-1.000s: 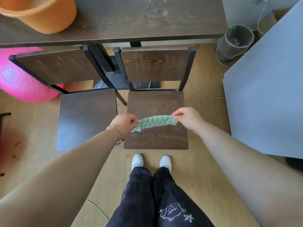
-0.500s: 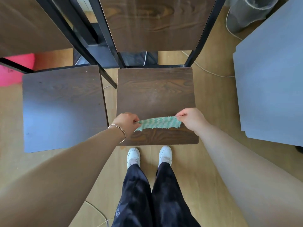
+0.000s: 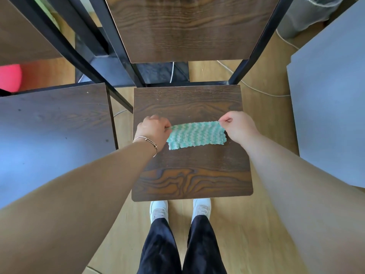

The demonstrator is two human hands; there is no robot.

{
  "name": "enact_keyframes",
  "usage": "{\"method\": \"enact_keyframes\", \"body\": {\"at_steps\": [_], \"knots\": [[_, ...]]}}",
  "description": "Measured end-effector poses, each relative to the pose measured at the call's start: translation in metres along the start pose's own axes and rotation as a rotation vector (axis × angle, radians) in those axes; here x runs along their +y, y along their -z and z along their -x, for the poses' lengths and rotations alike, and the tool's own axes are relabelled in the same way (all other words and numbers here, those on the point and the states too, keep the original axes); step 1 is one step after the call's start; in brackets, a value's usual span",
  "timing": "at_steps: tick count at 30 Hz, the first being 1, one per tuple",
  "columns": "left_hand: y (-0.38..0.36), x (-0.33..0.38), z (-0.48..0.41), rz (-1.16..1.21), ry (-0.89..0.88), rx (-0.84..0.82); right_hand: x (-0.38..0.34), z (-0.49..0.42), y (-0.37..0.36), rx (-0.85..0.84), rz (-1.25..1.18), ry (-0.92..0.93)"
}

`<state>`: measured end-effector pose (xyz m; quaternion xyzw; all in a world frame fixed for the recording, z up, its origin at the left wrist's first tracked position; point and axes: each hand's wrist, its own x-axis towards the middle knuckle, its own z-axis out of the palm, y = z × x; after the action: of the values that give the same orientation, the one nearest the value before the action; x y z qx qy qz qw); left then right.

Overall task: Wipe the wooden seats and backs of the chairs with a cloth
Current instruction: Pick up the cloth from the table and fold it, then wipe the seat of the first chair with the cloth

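Wooden chair seat (image 3: pixel 189 175) looming closer; left hand (image 3: pixel 154 131), right hand (image 3: pixel 239 127) pinching cloth (image 3: pixel 195 135) corners, lowering it seatward, wiping probably starting.

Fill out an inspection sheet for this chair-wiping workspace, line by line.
Surface: dark wooden seat, grain plainly visible.
Job's things: green-and-white cloth stretched over the seat, contact unclear; chair back behind; second seat on the left.
Clutter: nothing seen.
Hands: left hand and right hand each pinch a cloth end.
Cables: white cable on the floor.
Surroundings: pink object, grey bin, grey panel.
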<state>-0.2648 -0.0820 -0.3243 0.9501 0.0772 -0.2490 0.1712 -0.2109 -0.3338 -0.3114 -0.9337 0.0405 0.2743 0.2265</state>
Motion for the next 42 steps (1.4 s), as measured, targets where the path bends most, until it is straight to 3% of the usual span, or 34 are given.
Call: {"method": "enact_keyframes", "body": {"at_steps": [10,17,24,32,37,42], "knots": [[-0.008,-0.037,0.026,-0.496,-0.176,0.161,0.019,-0.008,-0.024,0.024,-0.128,-0.081],[-0.018,-0.067,0.041,-0.447,-0.119,0.243,0.013,-0.013,-0.038,0.094,-0.015,-0.084],[-0.022,-0.076,0.059,-0.418,-0.087,0.271,-0.031,0.016,-0.038,0.131,-0.066,0.015],[-0.027,-0.085,0.07,-0.376,-0.032,0.296,-0.083,0.025,-0.086,-0.179,-0.412,0.084],[-0.027,-0.091,0.07,-0.359,-0.006,0.256,-0.067,0.02,-0.097,-0.045,0.082,0.28],[-0.029,-0.093,0.062,-0.334,0.001,0.261,-0.061,0.014,-0.108,0.015,0.269,0.408]]}}
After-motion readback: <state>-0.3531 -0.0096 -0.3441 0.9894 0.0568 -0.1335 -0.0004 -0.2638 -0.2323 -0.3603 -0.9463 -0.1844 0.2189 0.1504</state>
